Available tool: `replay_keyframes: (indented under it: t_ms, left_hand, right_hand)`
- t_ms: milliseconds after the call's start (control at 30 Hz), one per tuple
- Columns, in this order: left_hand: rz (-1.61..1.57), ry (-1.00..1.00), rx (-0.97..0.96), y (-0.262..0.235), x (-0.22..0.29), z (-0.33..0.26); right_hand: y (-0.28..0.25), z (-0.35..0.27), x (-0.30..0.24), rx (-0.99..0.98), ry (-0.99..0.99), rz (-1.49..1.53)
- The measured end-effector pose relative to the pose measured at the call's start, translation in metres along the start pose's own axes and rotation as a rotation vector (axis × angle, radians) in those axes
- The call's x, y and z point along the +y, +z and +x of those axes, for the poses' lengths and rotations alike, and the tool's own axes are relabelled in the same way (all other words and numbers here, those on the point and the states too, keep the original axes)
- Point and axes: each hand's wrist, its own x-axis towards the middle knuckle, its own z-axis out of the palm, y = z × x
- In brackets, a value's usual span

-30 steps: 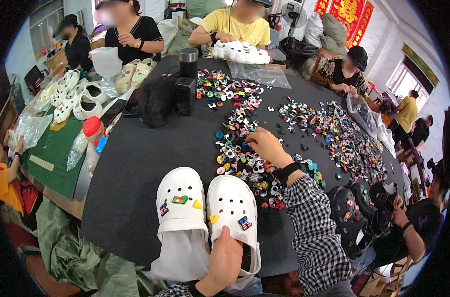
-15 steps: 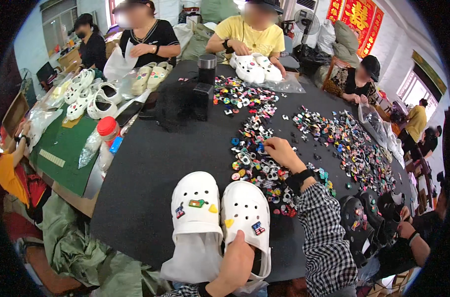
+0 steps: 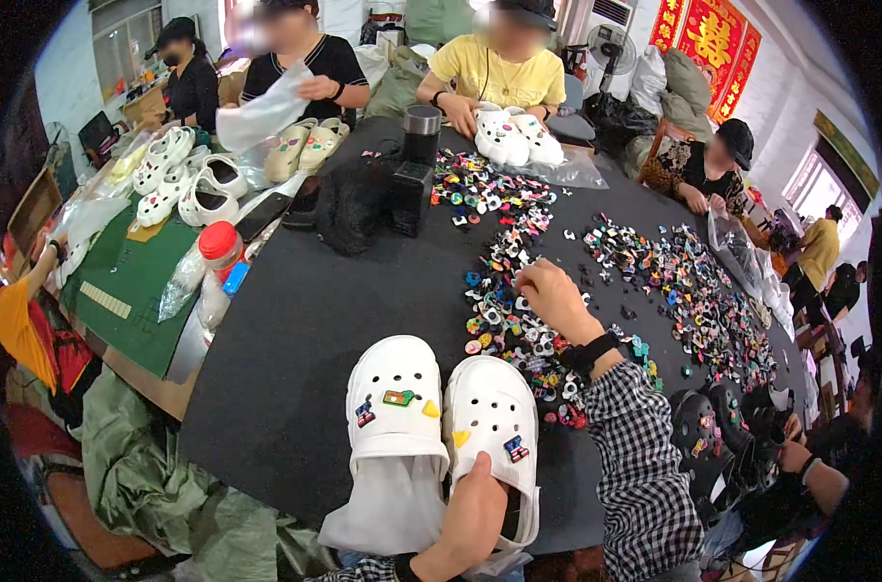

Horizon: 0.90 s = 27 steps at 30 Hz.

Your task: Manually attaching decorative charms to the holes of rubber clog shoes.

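Two white clogs lie side by side at the near edge of the black table: the left clog [image 3: 394, 388] has white film in its opening and several charms on its toe. My left hand [image 3: 472, 514] grips the right clog [image 3: 489, 407] at its opening, thumb on top and fingers inside. A yellow charm and a boot-shaped flag-pattern charm show on that clog. My right hand [image 3: 555, 299] hovers at the pile of small colourful shoe charms [image 3: 504, 320], fingers curled together; whatever its fingertips pinch is hidden.
A second charm pile [image 3: 698, 291] spreads to the right, with black clogs [image 3: 698, 432] near another person's hands. A dark cylinder [image 3: 421, 136] stands at the back beside a black box. A red-lidded jar [image 3: 220, 244] and white clogs [image 3: 208, 199] lie left. Other people sit around.
The view has shifted slightly, moving the scene rightward. My right hand stays over the charms; the blue charm by its fingertips no longer shows there. My left hand keeps its hold on the clog.
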Motion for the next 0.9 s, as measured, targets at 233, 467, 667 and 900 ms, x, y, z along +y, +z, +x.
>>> replay_keyframes:
  t_ms: [233,467,667,900]
  left_hand:
    - [0.148,0.071,0.132,0.038,0.011,-0.010]
    - [0.156,0.144,0.085,0.061,0.012,-0.015]
    - [0.185,0.110,0.113,0.060,0.014,-0.016]
    - [0.225,0.176,0.075,0.095,0.018,-0.023]
  right_hand:
    - [0.013,0.000,-0.036,-0.232,-0.351,0.113]
    - [0.007,0.007,-0.016,-0.166,-0.113,0.271]
    - [0.010,0.003,0.000,-0.105,-0.038,0.309]
    - [0.014,-0.002,0.010,-0.065,0.120,0.357]
